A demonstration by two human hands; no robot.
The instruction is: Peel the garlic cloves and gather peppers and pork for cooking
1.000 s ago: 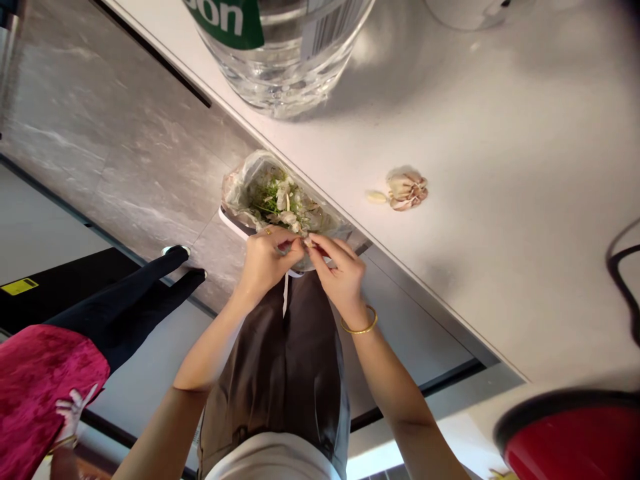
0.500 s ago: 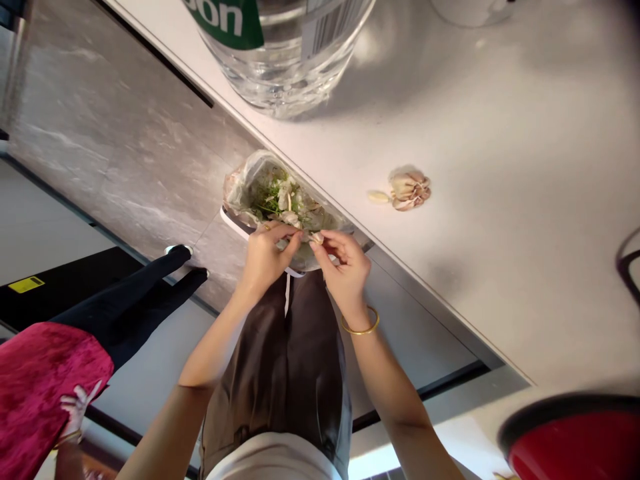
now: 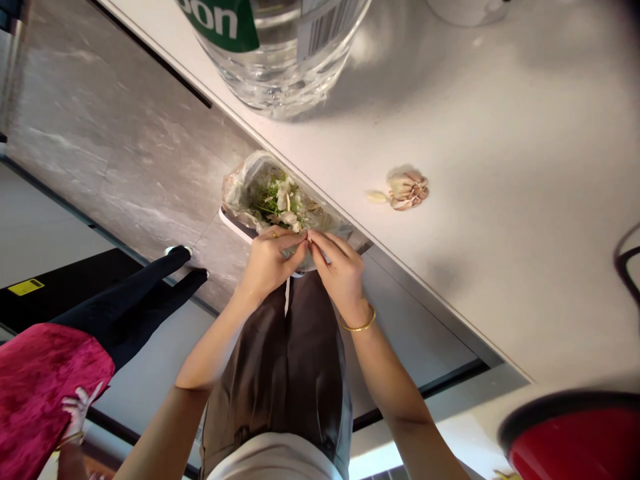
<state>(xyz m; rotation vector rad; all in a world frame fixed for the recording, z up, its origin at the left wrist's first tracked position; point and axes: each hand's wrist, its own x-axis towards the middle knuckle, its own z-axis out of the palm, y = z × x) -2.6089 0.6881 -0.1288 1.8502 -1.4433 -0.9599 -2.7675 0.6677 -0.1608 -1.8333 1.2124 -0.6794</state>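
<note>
My left hand (image 3: 267, 263) and my right hand (image 3: 340, 270) meet fingertip to fingertip over a bin lined with a clear bag (image 3: 240, 187), which holds green scraps and garlic skins. Both hands pinch a small garlic clove between them; it is mostly hidden by the fingers. A ring shows on my left hand and a gold bangle (image 3: 357, 325) on my right wrist. On the white counter (image 3: 500, 167) to the right lie a partly broken garlic bulb (image 3: 407, 189) and one loose clove (image 3: 376, 197).
A large clear water bottle with a green label (image 3: 275, 47) stands at the counter's edge. A red and black bowl (image 3: 575, 437) sits at the lower right, a black cable (image 3: 625, 267) at the right. Another person in red with dark trousers (image 3: 50, 380) stands at the left.
My fingers parted slightly half a second ago and have closed together again on the clove. The hands stay over the bin.
</note>
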